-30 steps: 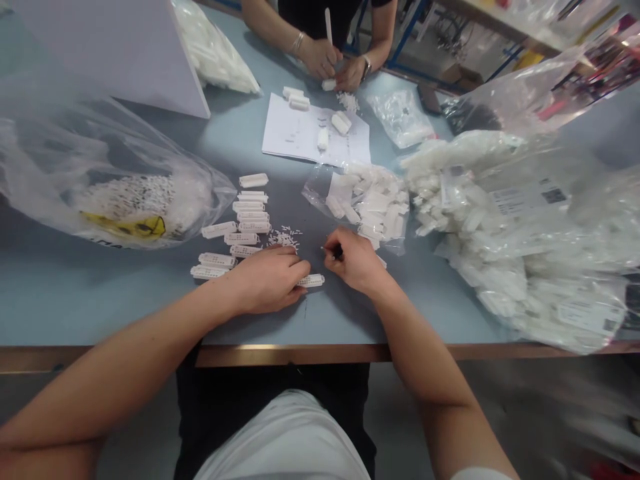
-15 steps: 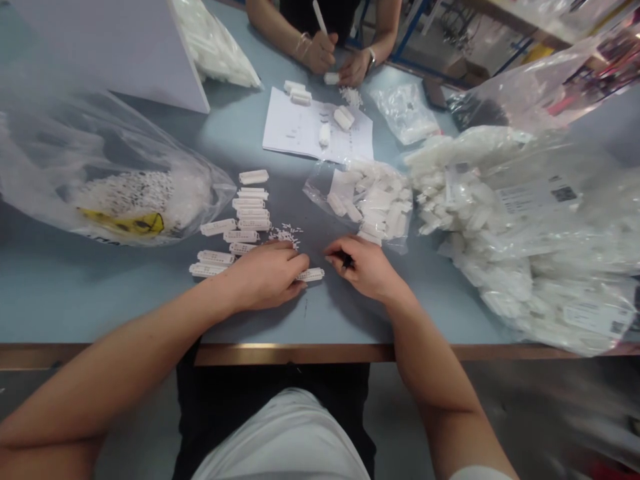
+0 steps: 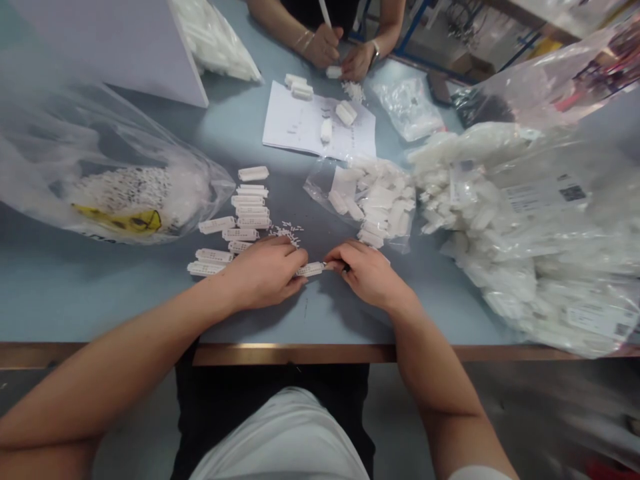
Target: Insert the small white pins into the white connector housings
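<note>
A white perforated plastic strip (image 3: 310,269) is clamped end to end between the fingers of the left hand (image 3: 263,272) and the right hand (image 3: 367,275), over the blue-grey worktop (image 3: 150,307). Similar strips (image 3: 240,227) are laid out just beside the left hand.

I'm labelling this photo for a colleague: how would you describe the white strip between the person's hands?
Near the front edge of the blue-grey table, find the person's left hand and right hand. Between them lies a white plastic strip with small holes. Unlike the similar strips laid in rows to its left, it sits alone, held end to end between the hands.
</note>
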`<state>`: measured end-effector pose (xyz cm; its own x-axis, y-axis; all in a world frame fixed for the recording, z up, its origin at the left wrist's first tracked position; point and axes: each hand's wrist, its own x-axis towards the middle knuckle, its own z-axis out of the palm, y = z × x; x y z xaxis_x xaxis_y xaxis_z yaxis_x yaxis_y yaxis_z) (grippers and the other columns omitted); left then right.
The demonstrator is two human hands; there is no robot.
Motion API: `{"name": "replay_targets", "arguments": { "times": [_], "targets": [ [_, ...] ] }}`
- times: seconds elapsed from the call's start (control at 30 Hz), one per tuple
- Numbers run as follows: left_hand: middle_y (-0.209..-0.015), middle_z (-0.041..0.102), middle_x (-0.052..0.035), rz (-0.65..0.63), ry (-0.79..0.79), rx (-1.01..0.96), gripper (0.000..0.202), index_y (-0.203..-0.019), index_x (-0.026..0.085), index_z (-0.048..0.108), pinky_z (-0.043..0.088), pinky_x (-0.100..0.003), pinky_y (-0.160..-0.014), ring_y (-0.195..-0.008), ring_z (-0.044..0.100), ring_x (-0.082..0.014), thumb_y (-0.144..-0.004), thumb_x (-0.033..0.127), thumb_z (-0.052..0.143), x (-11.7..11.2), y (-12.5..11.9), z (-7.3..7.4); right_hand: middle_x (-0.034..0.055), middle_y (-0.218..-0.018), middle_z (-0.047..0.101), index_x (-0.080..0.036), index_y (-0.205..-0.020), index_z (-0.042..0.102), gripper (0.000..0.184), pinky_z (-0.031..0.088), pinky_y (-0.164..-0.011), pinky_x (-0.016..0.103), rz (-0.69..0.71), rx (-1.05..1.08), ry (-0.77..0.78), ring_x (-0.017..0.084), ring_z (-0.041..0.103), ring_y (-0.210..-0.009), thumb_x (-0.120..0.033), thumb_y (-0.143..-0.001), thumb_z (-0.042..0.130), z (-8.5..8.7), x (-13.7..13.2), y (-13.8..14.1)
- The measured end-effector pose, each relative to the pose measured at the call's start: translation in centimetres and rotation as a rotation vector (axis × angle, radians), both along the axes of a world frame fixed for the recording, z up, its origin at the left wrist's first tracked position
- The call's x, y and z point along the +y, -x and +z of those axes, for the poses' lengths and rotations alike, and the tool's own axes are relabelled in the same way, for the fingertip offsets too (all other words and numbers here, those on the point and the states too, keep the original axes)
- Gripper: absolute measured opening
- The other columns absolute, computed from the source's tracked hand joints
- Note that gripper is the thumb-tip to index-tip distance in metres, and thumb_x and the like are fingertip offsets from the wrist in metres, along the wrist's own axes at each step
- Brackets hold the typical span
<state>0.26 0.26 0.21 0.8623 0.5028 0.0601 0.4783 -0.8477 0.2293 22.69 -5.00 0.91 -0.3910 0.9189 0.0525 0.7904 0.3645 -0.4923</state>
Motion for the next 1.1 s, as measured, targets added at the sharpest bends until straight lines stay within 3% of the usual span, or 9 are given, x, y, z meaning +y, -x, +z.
{"name": "replay_targets", "arguments": {
  "times": [0.47,0.7,1.1],
  "targets": [
    [-0.079,0.065,-0.0075,0.036,-0.016,-0.037,0.021,-0.089,0.016,0.061,0.047,-0.036,-0.083,-0.090,0.061,-0.0250,-0.089,0.036,0.054,-0.08,-0.03,-0.33,0.0037,-0.086,0.065,-0.019,-0.093,0.061,0.013,0.042,-0.074,0.029,0.080,-0.063,-0.079,0.018,0.056,-0.084,-0.010,-0.086,0.055,-0.71,-0.12,-0.15],
    [-0.079,0.064,-0.0085,0.036,-0.024,-0.042,0.022,-0.090,0.016,0.062,0.048,-0.037,-0.082,-0.088,0.061,-0.0251,-0.089,0.036,0.053,-0.18,-0.01,-0.38,0.0067,-0.083,0.064,-0.017,-0.092,0.064,0.021,0.043,-0.073,0.030,0.130,-0.158,-0.117,0.020,0.054,-0.080,-0.005,-0.085,0.049,-0.75,-0.11,0.09],
    [-0.077,0.064,-0.0068,0.030,-0.049,-0.036,0.023,-0.088,0.016,0.061,0.048,-0.036,-0.082,-0.088,0.060,-0.0249,-0.089,0.037,0.053,-0.17,-0.10,-0.48,0.0085,-0.083,0.065,-0.014,-0.097,0.066,0.026,0.042,-0.078,0.034,0.214,-0.318,-0.253,0.021,0.051,-0.080,-0.012,-0.096,0.041,-0.45,-0.53,0.53]
  ]
}}
